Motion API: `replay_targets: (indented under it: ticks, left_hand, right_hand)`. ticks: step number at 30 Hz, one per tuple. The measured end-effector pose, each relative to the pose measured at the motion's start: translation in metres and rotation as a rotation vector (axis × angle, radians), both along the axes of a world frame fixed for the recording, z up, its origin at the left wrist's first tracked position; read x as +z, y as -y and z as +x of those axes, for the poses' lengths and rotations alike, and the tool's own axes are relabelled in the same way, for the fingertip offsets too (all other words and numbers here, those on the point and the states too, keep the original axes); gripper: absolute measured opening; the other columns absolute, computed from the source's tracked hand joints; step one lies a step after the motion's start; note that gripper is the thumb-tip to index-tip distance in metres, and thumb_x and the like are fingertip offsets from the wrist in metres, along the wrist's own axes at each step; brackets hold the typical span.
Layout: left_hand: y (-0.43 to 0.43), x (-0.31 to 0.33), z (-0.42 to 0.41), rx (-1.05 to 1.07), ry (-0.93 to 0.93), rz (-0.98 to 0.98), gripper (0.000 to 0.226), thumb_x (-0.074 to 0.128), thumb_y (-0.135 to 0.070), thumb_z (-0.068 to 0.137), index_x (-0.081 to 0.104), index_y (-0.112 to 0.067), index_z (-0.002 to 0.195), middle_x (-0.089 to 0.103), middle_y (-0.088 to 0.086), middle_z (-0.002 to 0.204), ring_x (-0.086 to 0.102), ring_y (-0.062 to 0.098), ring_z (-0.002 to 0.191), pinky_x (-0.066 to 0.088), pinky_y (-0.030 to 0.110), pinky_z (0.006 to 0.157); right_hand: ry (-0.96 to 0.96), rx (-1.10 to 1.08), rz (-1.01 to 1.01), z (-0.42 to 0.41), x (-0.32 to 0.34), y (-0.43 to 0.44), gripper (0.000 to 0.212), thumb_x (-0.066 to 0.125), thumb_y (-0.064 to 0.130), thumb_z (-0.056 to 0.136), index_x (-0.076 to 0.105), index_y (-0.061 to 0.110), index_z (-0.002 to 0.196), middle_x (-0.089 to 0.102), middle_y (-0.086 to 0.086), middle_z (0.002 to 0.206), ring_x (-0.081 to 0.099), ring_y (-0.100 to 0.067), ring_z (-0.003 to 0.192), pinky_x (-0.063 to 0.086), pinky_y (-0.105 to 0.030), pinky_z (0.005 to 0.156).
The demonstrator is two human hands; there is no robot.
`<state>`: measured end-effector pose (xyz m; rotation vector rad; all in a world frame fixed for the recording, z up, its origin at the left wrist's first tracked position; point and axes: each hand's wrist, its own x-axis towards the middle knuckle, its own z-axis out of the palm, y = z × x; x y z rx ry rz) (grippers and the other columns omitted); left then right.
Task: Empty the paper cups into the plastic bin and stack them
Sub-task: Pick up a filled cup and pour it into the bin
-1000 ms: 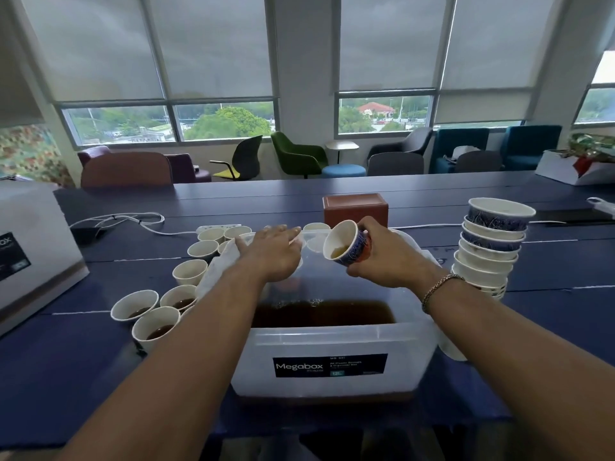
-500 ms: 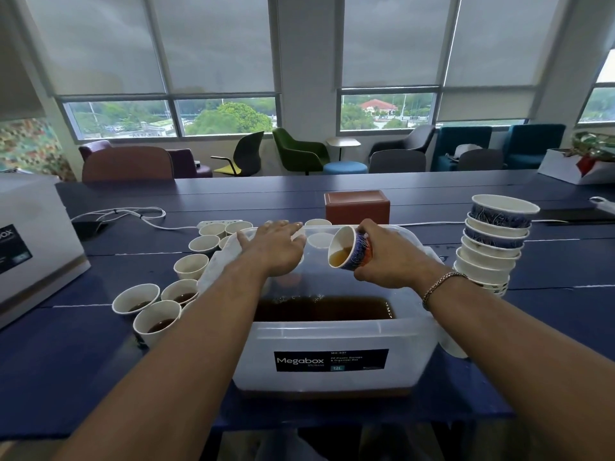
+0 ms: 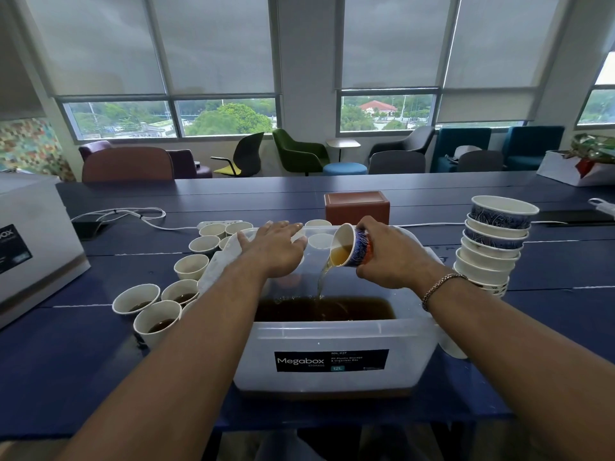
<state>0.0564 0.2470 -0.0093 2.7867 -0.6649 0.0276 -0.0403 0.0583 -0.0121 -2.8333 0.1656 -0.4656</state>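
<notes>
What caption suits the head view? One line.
Right hand tips a paper cup, pouring brown liquid into the plastic bin; left hand open over it.

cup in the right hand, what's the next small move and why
Probably tip the cup a little further with the right hand: amber liquid is pooled at its lip and a thin stream falls into the bin. Once empty, it could go on the stack at the right.

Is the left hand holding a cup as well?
No, the left hand is spread flat over the plastic bin with straight fingers, while only the right hand grips a paper cup.
</notes>
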Motion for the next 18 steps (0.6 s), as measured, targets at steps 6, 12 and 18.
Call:
replay_targets:
  ticks: [6, 12, 18]
  left_hand:
    - [0.0003, 0.0004, -0.0017, 0.0, -0.002, 0.008, 0.051, 0.027, -0.049, 0.105, 0.022, -0.038, 0.154, 0.012, -0.007, 0.165, 0.004, 0.022, 0.153, -0.006, 0.065, 0.115]
    - [-0.0003, 0.0007, -0.0018, -0.002, -0.002, 0.004, 0.051, 0.027, -0.049, 0.105, 0.023, -0.037, 0.154, 0.012, -0.007, 0.165, 0.004, 0.022, 0.152, -0.007, 0.065, 0.115]
    - [-0.0001, -0.0009, -0.0002, -0.004, -0.002, 0.004, 0.051, 0.027, -0.05, 0.104, 0.023, -0.038, 0.154, 0.012, -0.007, 0.165, 0.004, 0.022, 0.153, -0.007, 0.066, 0.115]
  right_hand:
    - [0.074, -0.026, -0.009, 0.0, 0.0006, -0.0009, 0.07, 0.079, 0.035, 0.069, 0.037, 0.028, 0.124, 0.055, -0.001, 0.115, 0.052, -0.018, 0.1, 0.054, -0.042, 0.087]
    - [0.102, -0.039, -0.039, -0.0019, 0.0032, -0.001, 0.07, 0.077, 0.033, 0.072, 0.036, 0.024, 0.129, 0.052, -0.003, 0.119, 0.047, -0.018, 0.104, 0.052, -0.04, 0.087]
    - [0.109, -0.042, -0.046, -0.0027, 0.0038, -0.0013, 0.071, 0.077, 0.031, 0.074, 0.035, 0.024, 0.132, 0.051, -0.004, 0.122, 0.046, -0.019, 0.108, 0.051, -0.04, 0.089]
